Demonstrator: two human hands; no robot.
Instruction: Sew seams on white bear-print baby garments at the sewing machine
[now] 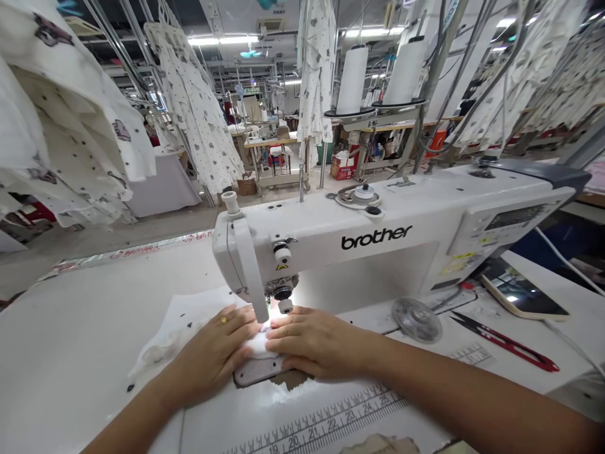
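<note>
White printed fabric (163,343) lies on the bed of a white sewing machine (307,233), part of it bunched to the left of the needle. My left hand (222,343) rests on this cloth, its fingers lying flat and pointing at the needle area. On the other side, my right hand (314,340) presses the cloth with outstretched fingers, close to the presser foot. The lit needle area is partly hidden by the machine's head and my fingertips. Below my fingers shows the metal needle plate (258,372).
Red thread snips (508,340), a phone (524,290) and a clear round disc (416,320) lie right of my right forearm. A printed ruler (321,425) runs along the table front. Thread cones (353,79) stand behind the machine; printed garments (193,107) hang around.
</note>
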